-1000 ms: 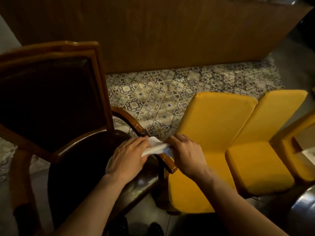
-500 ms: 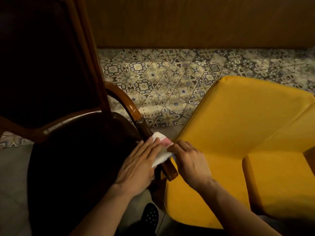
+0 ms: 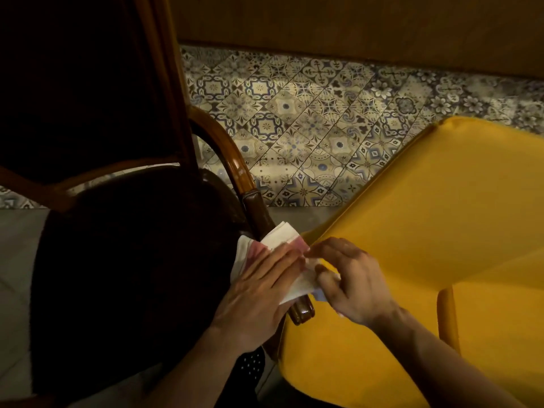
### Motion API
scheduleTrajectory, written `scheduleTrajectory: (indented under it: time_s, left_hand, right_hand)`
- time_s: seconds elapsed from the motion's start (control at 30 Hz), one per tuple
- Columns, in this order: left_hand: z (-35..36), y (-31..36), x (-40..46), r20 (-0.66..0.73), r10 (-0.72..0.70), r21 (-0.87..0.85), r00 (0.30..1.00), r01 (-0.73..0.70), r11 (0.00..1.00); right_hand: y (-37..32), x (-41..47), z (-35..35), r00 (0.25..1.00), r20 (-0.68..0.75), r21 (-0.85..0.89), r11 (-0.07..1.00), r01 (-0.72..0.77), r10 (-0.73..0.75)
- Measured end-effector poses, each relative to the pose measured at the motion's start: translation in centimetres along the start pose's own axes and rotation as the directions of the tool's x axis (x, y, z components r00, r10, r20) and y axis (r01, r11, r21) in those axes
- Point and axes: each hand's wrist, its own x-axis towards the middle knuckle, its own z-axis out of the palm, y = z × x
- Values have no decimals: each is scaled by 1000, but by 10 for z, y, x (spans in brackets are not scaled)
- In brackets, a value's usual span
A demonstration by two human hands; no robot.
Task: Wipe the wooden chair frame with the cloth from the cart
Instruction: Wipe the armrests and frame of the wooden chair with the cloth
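A dark wooden armchair fills the left of the view, its curved glossy armrest [image 3: 226, 148] running down to a rounded front end [image 3: 303, 312]. A white cloth with a pink stripe [image 3: 282, 235] is draped over the front part of that armrest. My left hand [image 3: 259, 293] lies flat on the cloth, pressing it onto the wood from the seat side. My right hand [image 3: 350, 281] pinches the cloth's right edge between thumb and fingers. The seat [image 3: 132, 275] and backrest [image 3: 82, 83] are dark and hard to make out.
A yellow upholstered chair [image 3: 412, 231] stands tight against the armrest on the right, a second yellow seat [image 3: 506, 334] beyond it. Patterned floor tiles [image 3: 309, 128] stretch behind, ending at a wooden wall panel [image 3: 353, 25]. A dotted shoe [image 3: 250, 366] shows below.
The view has closed in and tilted down on the armrest. The cloth has spread flatter over the armrest's front, and my left hand has slid further onto it.
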Motion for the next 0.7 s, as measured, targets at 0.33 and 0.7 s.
scheduleTrajectory:
  time_s: [0.33, 0.7]
  left_hand:
    - [4, 0, -1, -43, -3, -32, 999, 1, 999]
    - [32, 20, -16, -51, 26, 7, 998, -26, 1000]
  right_hand:
    - [11, 121, 6, 739, 493, -332, 686, 648, -460]
    - [41, 147, 22, 564, 597, -300, 494, 816, -570]
